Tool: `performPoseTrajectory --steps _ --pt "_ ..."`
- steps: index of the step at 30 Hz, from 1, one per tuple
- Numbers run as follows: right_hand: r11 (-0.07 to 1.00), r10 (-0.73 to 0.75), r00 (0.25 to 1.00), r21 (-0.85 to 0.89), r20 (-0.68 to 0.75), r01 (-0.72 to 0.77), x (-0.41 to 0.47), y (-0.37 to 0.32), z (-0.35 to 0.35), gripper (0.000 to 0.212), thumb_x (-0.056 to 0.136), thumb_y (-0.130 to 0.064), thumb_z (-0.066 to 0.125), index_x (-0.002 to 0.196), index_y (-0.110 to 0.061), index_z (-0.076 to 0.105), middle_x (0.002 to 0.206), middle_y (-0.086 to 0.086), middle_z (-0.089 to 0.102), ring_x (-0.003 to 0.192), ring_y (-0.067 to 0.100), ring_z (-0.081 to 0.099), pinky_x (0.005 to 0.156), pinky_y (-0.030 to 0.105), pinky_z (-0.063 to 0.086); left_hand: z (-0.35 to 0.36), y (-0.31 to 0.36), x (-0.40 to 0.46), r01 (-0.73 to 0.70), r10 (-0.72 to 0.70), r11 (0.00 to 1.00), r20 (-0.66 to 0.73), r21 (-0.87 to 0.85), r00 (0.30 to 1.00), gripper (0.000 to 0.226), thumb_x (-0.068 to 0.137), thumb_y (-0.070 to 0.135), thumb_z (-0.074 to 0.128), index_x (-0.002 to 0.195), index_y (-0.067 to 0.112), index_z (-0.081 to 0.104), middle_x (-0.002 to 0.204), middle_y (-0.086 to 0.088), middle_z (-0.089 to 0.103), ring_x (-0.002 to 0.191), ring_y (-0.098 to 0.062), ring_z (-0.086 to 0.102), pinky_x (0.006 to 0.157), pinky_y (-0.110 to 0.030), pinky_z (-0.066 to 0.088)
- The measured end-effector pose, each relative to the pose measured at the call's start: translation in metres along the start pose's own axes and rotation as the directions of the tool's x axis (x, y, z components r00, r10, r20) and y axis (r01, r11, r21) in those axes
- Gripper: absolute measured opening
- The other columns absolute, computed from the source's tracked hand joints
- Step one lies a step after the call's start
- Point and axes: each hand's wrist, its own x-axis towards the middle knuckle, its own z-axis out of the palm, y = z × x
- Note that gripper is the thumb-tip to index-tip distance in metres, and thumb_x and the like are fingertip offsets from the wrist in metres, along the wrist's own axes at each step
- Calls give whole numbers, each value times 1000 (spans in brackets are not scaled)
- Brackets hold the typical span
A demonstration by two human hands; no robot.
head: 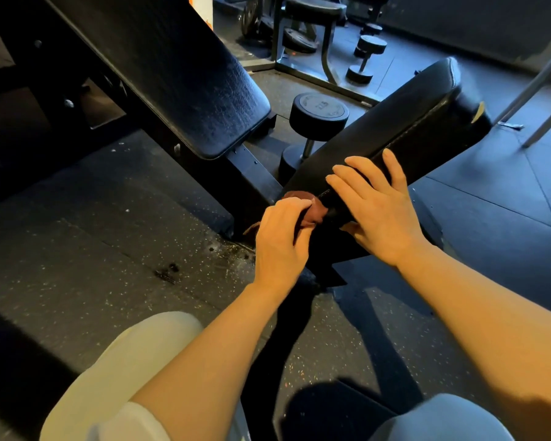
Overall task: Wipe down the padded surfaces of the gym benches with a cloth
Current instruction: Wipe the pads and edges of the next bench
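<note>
Underfoot, across the lower left of the frame, dark speckled rubber floor (115, 224), scuffed and dusted with pale grit near the bench foot; toward the right, smoother dark mats with visible seams. Dim gym room, cool light falling from the upper right.

Two padded surfaces counted: one long black backrest pad (178, 78) slanting from the upper left toward centre, its vinyl cracked and worn; one black seat pad (392, 122) angled up toward the upper right, stitched along its edge. Two dumbbells: one dumbbell (315, 122) upright between the pads, one farther dumbbell (365, 57) near the top. One round-padded stool frame (315, 9) at top centre.

Two hands at centre. Left hand (280, 240) curled round a bunched reddish-brown cloth (312, 211), pressed against the near end of the seat pad. Right hand (376, 211) laid flat over that same end, fingers straight and spread, thumb tucked beneath the edge.
</note>
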Motion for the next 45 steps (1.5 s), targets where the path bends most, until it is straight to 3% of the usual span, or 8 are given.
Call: performPoseTrajectory --steps 7,14,17,20,27,34,40,45 --pt "1000 13 1000 1 -5 -13 -1 -4 -1 88 53 -18 90 132 -7 52 137 12 51 136 31 32 117 47 -4 -1 -10 -21 444 -461 887 -183 -130 868 23 79 1 71 98 11 65 97 3 58 87 2 52 81 -9 41" --pt "1000 -3 999 14 -37 4 -2 -2 3 83 56 -16 88 131 -7 53 137 12 52 136 30 31 118 46 -4 11 4 -6 7 -7 1000 -40 6 999 26 78 6 70 103 8 65 105 -2 58 92 -22 57 80 -30 49" --pt "1000 -8 1000 22 -27 9 -3 -1 3 83 57 -16 87 132 -7 52 138 12 51 136 31 31 117 46 -3 13 -11 -32 255 -257 966 -81 -34 963 19 76 0 68 90 12 61 96 3 54 86 -16 56 74 -31 49" --pt "1000 -12 1000 17 -23 13 -3 -2 4 83 58 -18 86 133 -8 51 139 11 50 136 31 31 117 46 -4 11 -15 -46 638 -642 766 -156 -78 751 16 81 6 68 92 14 59 92 6 51 83 -10 53 74 -24 43" --pt "1000 -20 999 15 -51 21 -3 -1 8 75 65 -16 83 132 -7 51 138 12 51 137 30 30 118 45 -4 26 6 -19 -39 40 995 -17 96 999 35 84 11 67 117 11 57 114 -11 55 102 -23 49 90 -25 39" --pt "999 -15 999 32 -52 17 -3 -2 7 79 62 -16 84 133 -6 50 138 12 50 137 31 30 117 47 -1 22 -18 -57 444 -443 896 -51 2 895 26 83 0 65 102 16 58 103 6 52 95 -17 53 81 -40 48" --pt "1000 -12 996 25 -86 14 -4 -2 12 69 70 -17 77 133 -6 51 138 12 51 137 30 30 117 46 -1 20 12 -21 -117 118 993 56 -27 991 28 86 -2 63 113 2 67 114 -10 65 105 -25 58 96 -31 44" --pt "1000 -11 999 15 -42 11 -4 -3 9 80 62 -15 83 134 -6 48 139 12 49 137 30 28 117 46 -3 16 -12 -58 209 -207 978 87 -13 974 35 84 0 60 113 20 59 112 5 62 98 -18 56 88 -30 46"
